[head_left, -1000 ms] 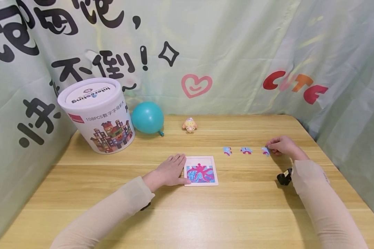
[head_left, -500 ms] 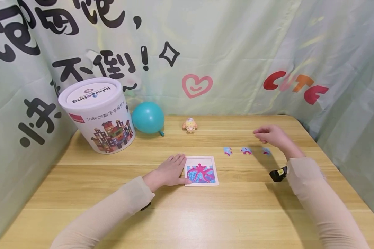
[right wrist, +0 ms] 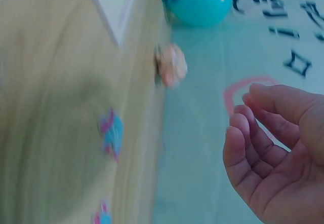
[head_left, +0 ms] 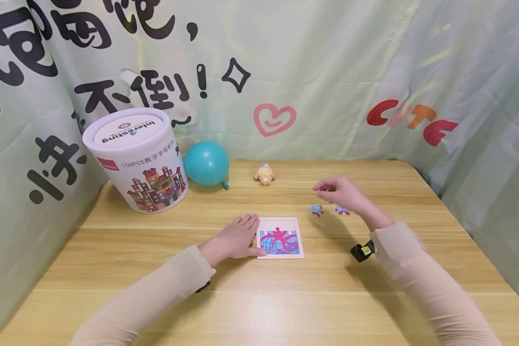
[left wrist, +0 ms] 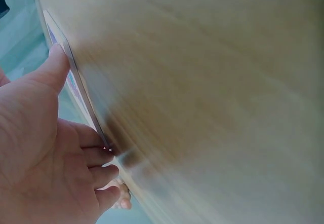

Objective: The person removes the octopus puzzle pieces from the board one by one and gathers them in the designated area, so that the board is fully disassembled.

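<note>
My left hand [head_left: 237, 238] lies at the left side of a white-framed octopus puzzle [head_left: 279, 239]. Its thumb [left wrist: 54, 67] rests on the frame's near corner, and its fingers touch the far left corner. Pink and blue pieces fill the lower part of the puzzle; the upper strip is white. My right hand [head_left: 341, 193] hovers over the table, fingers loosely bent and nothing seen between them in the right wrist view. Below it lie a left puzzle piece [head_left: 316, 210] and a second puzzle piece [head_left: 342, 210], apart from each other. My right forearm hides the spot of the third piece.
A big white bucket [head_left: 136, 163] of blocks stands at the back left, a teal balloon [head_left: 206, 163] beside it. A small toy figure [head_left: 264, 174] sits near the back edge of the wooden table [head_left: 242, 307]. A printed curtain [head_left: 328, 86] hangs behind.
My right hand has left the rightmost puzzle piece, which stayed on the table, then moved up and left over the other pieces. The left hand has stayed on the puzzle frame.
</note>
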Motion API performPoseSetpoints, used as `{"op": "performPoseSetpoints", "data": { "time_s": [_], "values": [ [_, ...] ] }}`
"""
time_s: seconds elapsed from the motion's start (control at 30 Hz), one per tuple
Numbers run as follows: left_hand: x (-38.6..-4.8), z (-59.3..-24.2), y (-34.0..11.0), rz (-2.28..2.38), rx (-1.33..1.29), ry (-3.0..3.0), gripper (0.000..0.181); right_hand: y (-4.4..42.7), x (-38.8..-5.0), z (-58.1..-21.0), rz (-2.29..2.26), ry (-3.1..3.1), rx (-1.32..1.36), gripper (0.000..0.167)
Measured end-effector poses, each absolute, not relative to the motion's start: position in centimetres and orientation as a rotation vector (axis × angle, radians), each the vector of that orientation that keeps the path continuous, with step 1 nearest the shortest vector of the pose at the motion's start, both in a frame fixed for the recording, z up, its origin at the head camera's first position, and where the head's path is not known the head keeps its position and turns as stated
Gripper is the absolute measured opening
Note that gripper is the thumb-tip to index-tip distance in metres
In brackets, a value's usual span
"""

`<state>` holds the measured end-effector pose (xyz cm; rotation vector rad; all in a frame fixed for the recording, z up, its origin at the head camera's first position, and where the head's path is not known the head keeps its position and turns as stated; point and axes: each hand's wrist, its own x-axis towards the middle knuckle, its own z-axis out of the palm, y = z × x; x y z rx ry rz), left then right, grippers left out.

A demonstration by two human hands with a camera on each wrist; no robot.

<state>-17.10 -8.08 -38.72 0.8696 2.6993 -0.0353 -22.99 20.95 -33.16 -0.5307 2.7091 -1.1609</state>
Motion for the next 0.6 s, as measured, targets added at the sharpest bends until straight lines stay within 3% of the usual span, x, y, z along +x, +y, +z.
{"op": "performPoseSetpoints", "data": {
  "time_s": [0.6],
  "values": [
    [-17.4,-39.0,-8.0,-0.027,0.836,2.687,0.092,13.1,-21.0,-36.8,-0.995,2.558,-0.872,0.019]
  ]
}}
